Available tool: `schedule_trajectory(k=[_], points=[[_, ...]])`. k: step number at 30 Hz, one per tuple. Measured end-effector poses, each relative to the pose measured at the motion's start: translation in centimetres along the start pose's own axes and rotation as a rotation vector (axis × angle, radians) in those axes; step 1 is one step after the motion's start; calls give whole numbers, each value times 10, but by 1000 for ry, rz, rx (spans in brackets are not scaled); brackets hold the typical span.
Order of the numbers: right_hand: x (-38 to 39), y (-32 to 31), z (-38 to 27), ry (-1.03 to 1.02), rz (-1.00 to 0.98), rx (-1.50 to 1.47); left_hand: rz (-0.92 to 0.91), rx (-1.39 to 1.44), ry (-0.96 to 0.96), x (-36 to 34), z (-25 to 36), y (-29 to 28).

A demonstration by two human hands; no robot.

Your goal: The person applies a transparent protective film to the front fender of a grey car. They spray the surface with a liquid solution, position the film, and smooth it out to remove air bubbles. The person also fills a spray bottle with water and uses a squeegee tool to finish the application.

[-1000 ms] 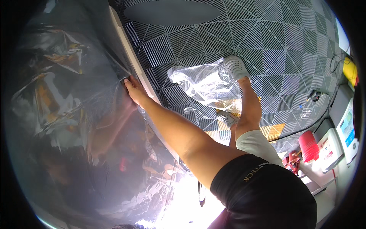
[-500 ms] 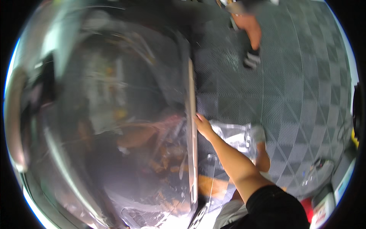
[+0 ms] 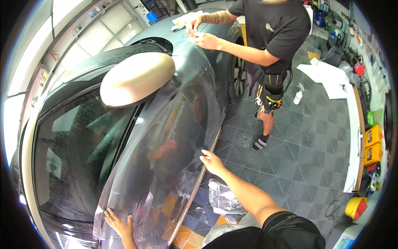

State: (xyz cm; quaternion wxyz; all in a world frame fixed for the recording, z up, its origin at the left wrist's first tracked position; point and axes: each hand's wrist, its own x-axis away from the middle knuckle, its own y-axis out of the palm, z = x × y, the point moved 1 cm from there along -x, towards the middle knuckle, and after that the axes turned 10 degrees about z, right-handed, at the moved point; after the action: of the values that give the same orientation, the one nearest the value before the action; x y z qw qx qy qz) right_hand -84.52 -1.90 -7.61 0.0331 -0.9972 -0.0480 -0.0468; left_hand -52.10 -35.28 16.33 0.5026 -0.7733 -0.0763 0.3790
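Observation:
A large sheet of clear film (image 3: 172, 137) lies over the car's dark side (image 3: 219, 74), below a cream mirror cap (image 3: 137, 79) and beside a dark side window (image 3: 76, 153). My left hand (image 3: 119, 222) lies spread on the film's lower left part, near the window. My right hand (image 3: 210, 162) has its fingers curled on the film's edge, at the pale lower trim strip (image 3: 192, 194). A co-worker (image 3: 273, 37) stands farther along the car, with both hands raised and close together over the front wing; what they pinch is too small to name.
A tiled floor (image 3: 298, 157) runs right of the car, with a crumpled plastic bag (image 3: 224, 197) beside me and a white spray bottle (image 3: 298, 95) beyond the co-worker. Along the right wall are white sheets (image 3: 325, 79), a long white board (image 3: 352, 137), yellow cases (image 3: 372, 145) and a cable.
My view has swung up along the car, bringing in the co-worker, mirror and window. My left hand now shows on the film. My right hand stays at the film's edge.

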Motion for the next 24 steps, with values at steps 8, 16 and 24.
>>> schedule_trajectory(k=[8, 16, 24], points=[[31, -5, -60, -144, -33, 95, -50, -14, -158, 4, 20, -30], [13, -13, -116, -302, -76, 88, -49, -4, -196, -1, 18, -35], [-44, -113, -113, -440, 179, 231, -32, -1, -136, 1, 10, -31]])
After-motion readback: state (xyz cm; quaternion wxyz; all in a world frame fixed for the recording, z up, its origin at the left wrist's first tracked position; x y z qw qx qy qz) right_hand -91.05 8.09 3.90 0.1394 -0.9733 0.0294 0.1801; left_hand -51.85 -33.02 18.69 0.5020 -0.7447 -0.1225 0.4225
